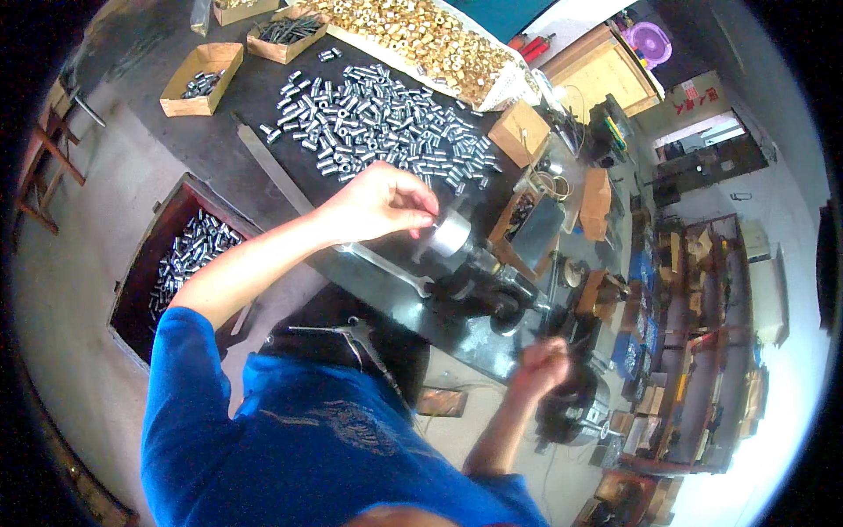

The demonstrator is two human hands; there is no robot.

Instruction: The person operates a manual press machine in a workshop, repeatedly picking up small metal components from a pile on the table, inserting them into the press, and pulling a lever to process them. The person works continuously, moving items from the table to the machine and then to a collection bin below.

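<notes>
My left hand (386, 204) reaches over the bench with thumb and fingers pinched together, right at the end of a silver cylindrical chuck (450, 233) on a small bench machine (505, 281). Whatever lies between the fingertips is too small or hidden to make out. My right hand (544, 364) is at the machine's other end, near its dark round motor part (580, 408); motion smears its fingers, and I cannot tell whether it grips anything. Beyond my left hand spreads a heap of small silver metal sleeves (369, 123). A wrench (386, 268) lies on the bench below the chuck.
A bin (132, 303) of similar metal pieces stands left of the bench. Brass-coloured parts (421, 39) lie on a white sheet at the back. Small cardboard boxes (200, 81) and a flat metal bar (272, 167) are on the bench. Shelves (694, 351) stand at the right.
</notes>
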